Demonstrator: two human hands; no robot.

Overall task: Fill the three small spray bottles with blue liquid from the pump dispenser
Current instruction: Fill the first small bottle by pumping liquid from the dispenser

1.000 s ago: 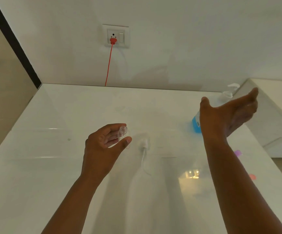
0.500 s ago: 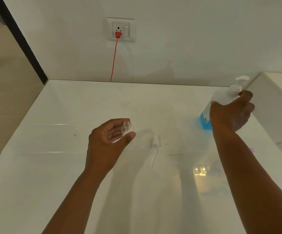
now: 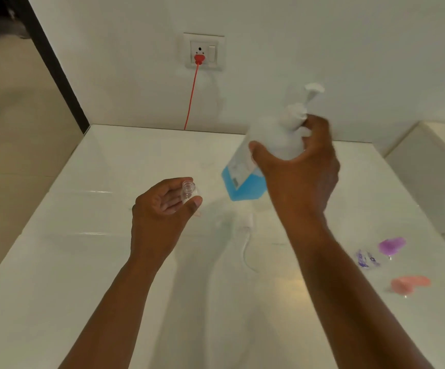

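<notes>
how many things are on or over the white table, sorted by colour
clear: 2, small clear open spray bottle, clear purple-printed bottle lying flat
white: 2, white pump dispenser holding blue liquid, white spray head with tube
purple: 1, purple piece
pink: 1, pink piece
total: 6

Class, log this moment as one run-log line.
left hand: holds open small bottle | right hand: grips pump dispenser, lifted, tilted | fill: not started
</notes>
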